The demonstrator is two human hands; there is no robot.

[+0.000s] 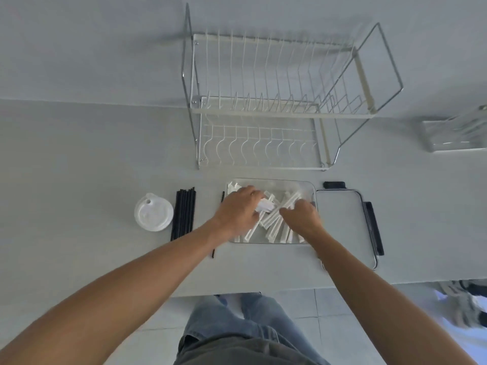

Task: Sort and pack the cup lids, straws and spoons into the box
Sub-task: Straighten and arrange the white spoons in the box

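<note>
Left hand [238, 210] hides spoons [274, 219]; grip unclear.

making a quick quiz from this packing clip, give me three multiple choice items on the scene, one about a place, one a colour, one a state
1. Where are the cup lids?
A. left of the straws
B. inside the box
C. on the dish rack

2. What colour are the straws?
A. white
B. black
C. red

3. What is the state of the box lid?
A. clipped shut on the box
B. hanging on the rack
C. off, lying to the right of the box

Answers:
1 A, the lids sit on the table, left of the straw bundle.
2 B, the bundle is black.
3 C, the clear box is open, with both hands in it, and its lid lies beside it.
</note>
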